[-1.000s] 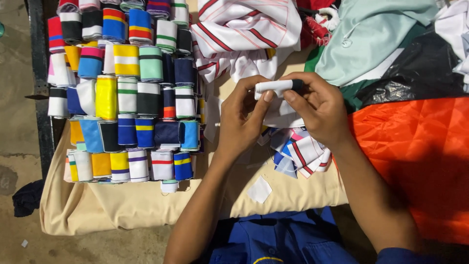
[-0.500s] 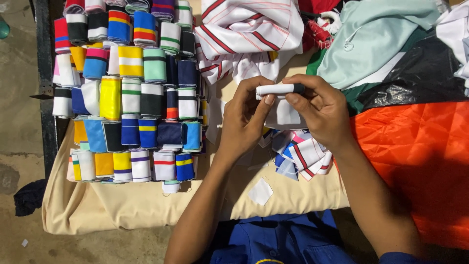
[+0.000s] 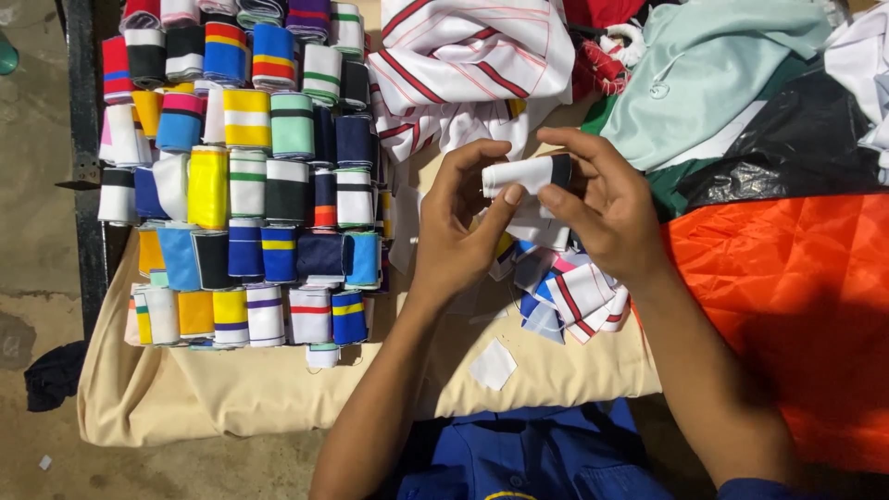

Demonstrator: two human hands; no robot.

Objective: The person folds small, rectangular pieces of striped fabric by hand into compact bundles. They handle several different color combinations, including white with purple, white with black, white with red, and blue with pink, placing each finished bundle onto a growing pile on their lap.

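Note:
Both hands hold a small rolled band of white fabric with a dark end (image 3: 526, 174) above the beige-covered table (image 3: 278, 389). My left hand (image 3: 458, 231) pinches its left end with thumb and fingers. My right hand (image 3: 607, 208) grips the dark right end. Beneath the hands lies a loose heap of striped blue, white and red fabric strips (image 3: 569, 296). To the left, several rolled striped bands (image 3: 245, 176) are stacked in rows.
A white garment with red stripes (image 3: 472, 56) lies at the top. Mint green cloth (image 3: 713, 65), black plastic (image 3: 796, 139) and orange fabric (image 3: 796, 306) fill the right. A small white patch (image 3: 493, 364) lies near the table's front edge. Concrete floor shows at left.
The hands keep hold of the white roll and have shifted only slightly; the view has drifted a little.

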